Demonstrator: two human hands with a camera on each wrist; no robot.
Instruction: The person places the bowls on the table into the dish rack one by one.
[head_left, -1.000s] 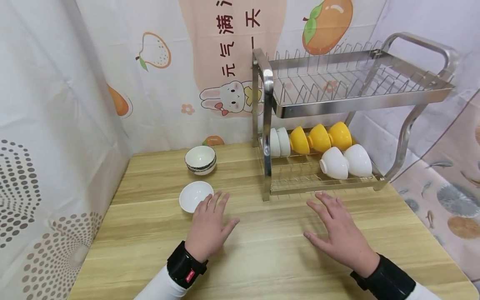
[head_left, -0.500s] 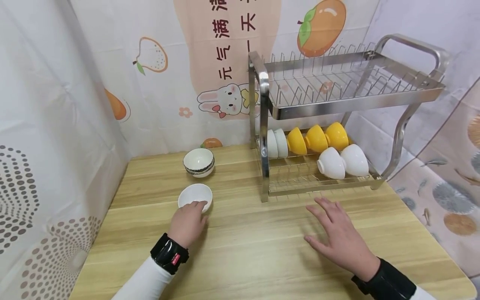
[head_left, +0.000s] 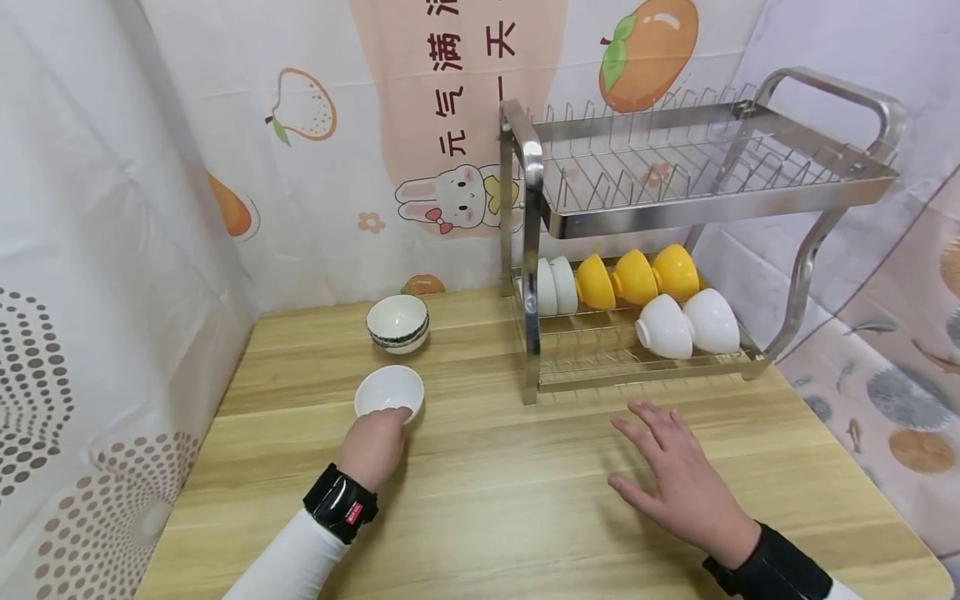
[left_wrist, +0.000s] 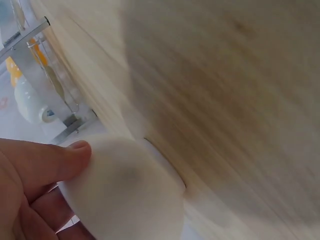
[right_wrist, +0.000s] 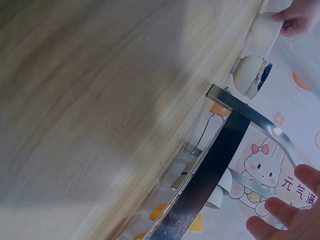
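Note:
A plain white bowl (head_left: 386, 390) stands upright on the wooden table, left of the rack. My left hand (head_left: 372, 446) pinches its near rim; the left wrist view has the thumb (left_wrist: 75, 159) outside the bowl wall and the other fingers behind the rim. Beyond it sits a small stack of white bowls with a dark patterned band (head_left: 398, 323). My right hand (head_left: 678, 483) hovers over the table in front of the rack, fingers spread and holding nothing.
A two-tier metal dish rack (head_left: 531, 250) stands at the back right. Its lower tier holds pale bowls (head_left: 557, 286), yellow bowls (head_left: 634, 277) and white bowls (head_left: 688, 323), all on their sides. Printed curtains (head_left: 322, 208) close off the back and sides.
My left hand has moved left and down onto the near rim of the white bowl and now grips it. The right hand has stayed nearly in place.

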